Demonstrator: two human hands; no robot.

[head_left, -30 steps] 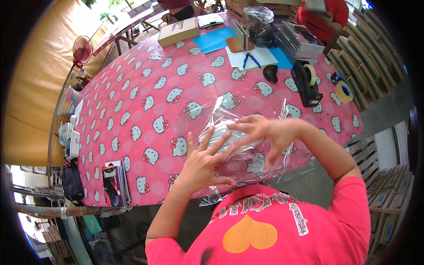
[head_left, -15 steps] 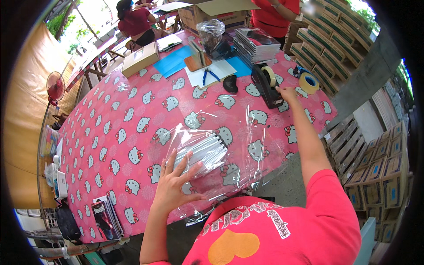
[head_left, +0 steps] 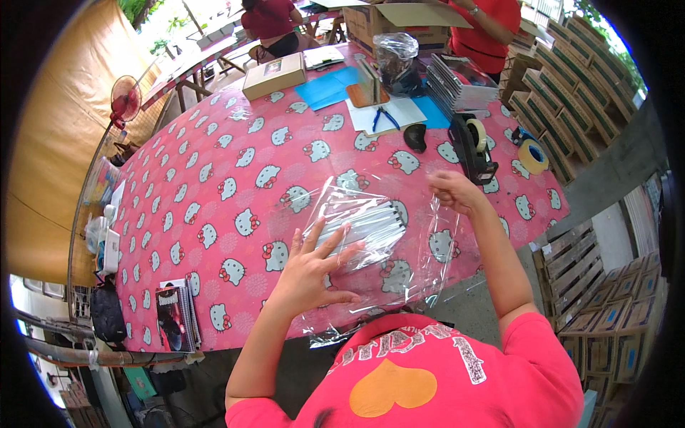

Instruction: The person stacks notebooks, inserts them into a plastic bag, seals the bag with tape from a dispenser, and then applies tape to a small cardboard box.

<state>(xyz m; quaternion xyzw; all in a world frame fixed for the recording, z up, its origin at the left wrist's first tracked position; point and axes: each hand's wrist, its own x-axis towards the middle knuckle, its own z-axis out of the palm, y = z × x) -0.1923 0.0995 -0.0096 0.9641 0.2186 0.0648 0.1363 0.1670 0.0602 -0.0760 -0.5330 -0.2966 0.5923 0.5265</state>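
Down flat: left hand [head_left: 308, 274], fingers spread wide, pressing on a clear plastic bag [head_left: 389, 246] near the front edge of the pink cat-print table [head_left: 214, 178]. Inside the bag, a stack of white booklets [head_left: 364, 225], just beside the fingertips. Right hand [head_left: 454, 191] curled at the bag's far right edge, seeming to pinch the plastic. Black tape dispenser [head_left: 472, 146] close behind.

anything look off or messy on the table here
Nothing is spilled or broken. The crinkled clear plastic bag hangs over the near edge of the pink cartoon-cat tablecloth, its white stack lying askew. The left hand presses it flat; the right hand lifts its far edge.
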